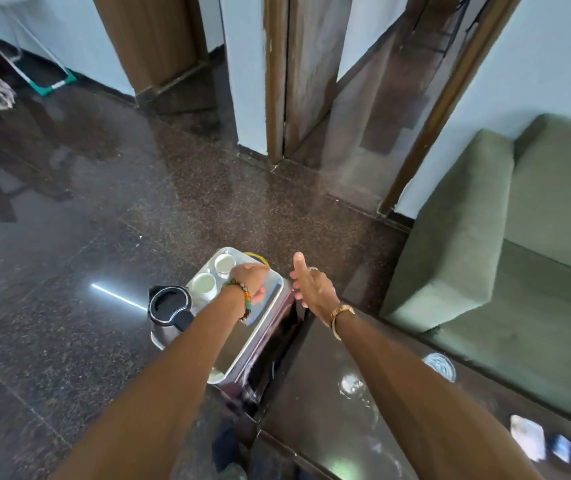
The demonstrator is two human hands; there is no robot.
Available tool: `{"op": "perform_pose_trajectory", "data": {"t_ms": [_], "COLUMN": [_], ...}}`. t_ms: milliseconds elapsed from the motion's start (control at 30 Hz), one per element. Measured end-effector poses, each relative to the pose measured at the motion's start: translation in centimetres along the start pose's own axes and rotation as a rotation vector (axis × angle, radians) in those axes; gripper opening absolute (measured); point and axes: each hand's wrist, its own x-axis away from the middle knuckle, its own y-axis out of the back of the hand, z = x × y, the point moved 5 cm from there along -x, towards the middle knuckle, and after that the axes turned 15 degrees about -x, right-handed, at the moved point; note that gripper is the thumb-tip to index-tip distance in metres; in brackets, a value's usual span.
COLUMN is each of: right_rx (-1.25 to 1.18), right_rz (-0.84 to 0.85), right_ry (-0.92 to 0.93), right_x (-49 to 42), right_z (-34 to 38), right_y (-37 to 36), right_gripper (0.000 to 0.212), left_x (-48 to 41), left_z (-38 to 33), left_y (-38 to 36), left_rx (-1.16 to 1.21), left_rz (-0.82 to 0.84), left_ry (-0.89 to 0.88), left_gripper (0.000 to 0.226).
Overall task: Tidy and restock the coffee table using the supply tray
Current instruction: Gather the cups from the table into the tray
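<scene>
A silver supply tray (260, 339) sits by the left end of the dark glossy coffee table (315, 386). Two white cups (204, 285) (225, 264) stand at the tray's far end, and a black-lidded steel kettle (170, 308) stands at its left side. My left hand (247, 278), with a bead bracelet on the wrist, reaches into the tray with its fingers curled downward over a clear, blue-edged item (274, 289). Whether it grips that item is hidden. A yellow loop (259, 256) shows just beyond the hand. My right hand (310, 289) hovers over the tray's right rim, fingers straight, thumb up, holding nothing.
On the table top lie a round glass piece (440, 366) and small white and blue items (528, 441), blurred. A green sofa (505, 258) runs along the table's right side. Polished dark stone floor spreads to the left and ahead, towards wooden door frames (275, 98).
</scene>
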Motion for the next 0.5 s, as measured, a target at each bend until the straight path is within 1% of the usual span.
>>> {"op": "perform_pose_trajectory", "data": {"t_ms": [100,200,333,367,467,500], "right_rx": [-0.039,-0.054,-0.066,-0.072,-0.074,-0.088], "right_rz": [-0.052,-0.084,-0.167,-0.188,-0.242,-0.270], "right_ry": [0.070,0.082,0.043,0.028,0.002,-0.001], "right_x": [2.7,5.6,9.7,10.9,14.3,15.5], "right_z": [2.6,3.3,1.5,0.6,-1.7,-2.5], "right_y": [2.6,4.9,7.3,7.9,9.0,9.6], "right_gripper": [0.081,0.085,0.099,0.098,0.081,0.078], "left_x": [3.4,6.2,8.9,9.5,11.3,12.1], "left_z": [-2.3,-3.0,-1.7,-0.9,1.1,1.7], "left_y": [-0.4,-1.9,-5.2,-6.2,-8.4,-9.0], "left_rx": [0.027,-0.050,-0.144,-0.180,-0.247,-0.271], "left_rz": [0.022,0.069,0.134,0.158,0.224,0.242], "left_ry": [-0.066,-0.134,-0.203,-0.206,-0.210,-0.216], "left_gripper": [0.009,0.010,0.010,0.010,0.007,0.007]}}
